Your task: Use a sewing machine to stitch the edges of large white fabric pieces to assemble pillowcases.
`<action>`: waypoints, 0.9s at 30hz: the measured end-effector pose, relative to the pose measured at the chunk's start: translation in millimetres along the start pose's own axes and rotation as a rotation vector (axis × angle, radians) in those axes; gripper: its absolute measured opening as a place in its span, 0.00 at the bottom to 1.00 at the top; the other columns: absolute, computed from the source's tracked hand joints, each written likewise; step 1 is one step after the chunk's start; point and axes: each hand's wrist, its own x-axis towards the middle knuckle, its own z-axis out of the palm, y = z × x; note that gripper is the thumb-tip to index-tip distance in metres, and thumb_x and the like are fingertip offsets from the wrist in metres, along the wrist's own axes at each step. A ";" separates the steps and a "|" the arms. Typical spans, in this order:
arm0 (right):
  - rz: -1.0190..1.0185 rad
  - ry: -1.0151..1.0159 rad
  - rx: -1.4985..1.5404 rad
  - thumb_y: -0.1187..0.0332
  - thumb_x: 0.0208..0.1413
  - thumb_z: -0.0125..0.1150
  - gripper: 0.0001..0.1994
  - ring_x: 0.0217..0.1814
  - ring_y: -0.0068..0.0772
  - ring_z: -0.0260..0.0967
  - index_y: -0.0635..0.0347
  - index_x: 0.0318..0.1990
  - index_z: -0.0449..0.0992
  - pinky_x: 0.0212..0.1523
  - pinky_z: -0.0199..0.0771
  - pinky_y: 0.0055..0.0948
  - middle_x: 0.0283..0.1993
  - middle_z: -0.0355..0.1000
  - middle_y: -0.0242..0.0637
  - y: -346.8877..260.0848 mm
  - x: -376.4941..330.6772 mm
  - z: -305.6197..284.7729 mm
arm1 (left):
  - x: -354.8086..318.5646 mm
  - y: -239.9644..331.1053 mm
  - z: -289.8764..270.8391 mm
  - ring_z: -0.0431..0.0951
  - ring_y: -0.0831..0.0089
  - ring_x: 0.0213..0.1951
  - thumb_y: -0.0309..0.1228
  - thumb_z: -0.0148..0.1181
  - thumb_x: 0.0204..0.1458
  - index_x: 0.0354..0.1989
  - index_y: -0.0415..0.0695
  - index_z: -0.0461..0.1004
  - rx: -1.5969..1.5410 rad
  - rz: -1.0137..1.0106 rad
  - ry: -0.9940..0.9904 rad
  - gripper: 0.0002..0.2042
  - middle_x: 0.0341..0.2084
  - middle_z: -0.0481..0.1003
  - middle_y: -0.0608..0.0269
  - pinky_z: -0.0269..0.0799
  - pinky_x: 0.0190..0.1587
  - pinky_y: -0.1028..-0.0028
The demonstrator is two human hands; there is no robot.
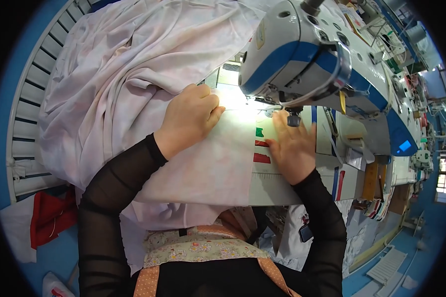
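Observation:
A large pale pink, faintly mottled fabric [198,173] is spread over the sewing machine's bed and heaped up to the left. My left hand [191,115] is closed on this fabric, its fingers curled under and its thumb toward the needle area. To the right, my right hand [293,151] lies open with fingers spread on the machine bed, beside the fabric's right edge. Its fingertips reach close to the presser foot, partly behind a dark knob. Above both hands stands the white and blue sewing machine [302,59], its lamp brightly lighting the stitching area, where detail is washed out.
Red and green tape strips [261,158] mark the bed between my hands. A slatted white rack [22,119] curves along the left under the heaped fabric. Red and white cloth [52,220] hangs at lower left. Tools and a wooden box [374,178] sit at right.

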 end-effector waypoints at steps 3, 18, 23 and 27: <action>0.121 0.012 -0.103 0.55 0.55 0.60 0.22 0.70 0.42 0.57 0.57 0.53 0.74 0.64 0.45 0.69 0.64 0.65 0.36 3.5 -5.8 0.3 | 0.3 -2.1 1.1 0.70 0.59 0.31 0.31 0.64 0.47 0.24 0.43 0.70 0.051 -0.021 -0.032 0.09 0.25 0.68 0.60 0.68 0.32 0.62; -0.070 -0.100 0.149 0.53 0.58 0.56 0.30 0.58 0.51 0.64 0.62 0.63 0.65 0.58 0.64 0.43 0.56 0.68 0.49 -1.7 21.1 9.1 | -0.5 -2.3 0.5 0.70 0.57 0.32 0.29 0.64 0.46 0.27 0.42 0.70 0.076 -0.063 -0.028 0.07 0.27 0.67 0.58 0.68 0.34 0.61; -0.022 -0.119 0.162 0.51 0.58 0.56 0.30 0.59 0.51 0.64 0.62 0.62 0.66 0.60 0.59 0.45 0.57 0.68 0.49 -0.4 19.9 16.9 | 0.4 -5.3 1.7 0.70 0.56 0.32 0.27 0.62 0.47 0.25 0.41 0.69 0.053 -0.054 -0.008 0.07 0.26 0.66 0.57 0.67 0.34 0.61; -0.060 -0.142 0.144 0.51 0.57 0.56 0.30 0.60 0.50 0.64 0.62 0.61 0.67 0.62 0.57 0.46 0.57 0.70 0.48 1.7 22.8 15.9 | 1.4 -3.3 -2.0 0.69 0.56 0.31 0.26 0.61 0.47 0.24 0.40 0.68 0.041 -0.089 -0.023 0.08 0.25 0.65 0.56 0.66 0.34 0.60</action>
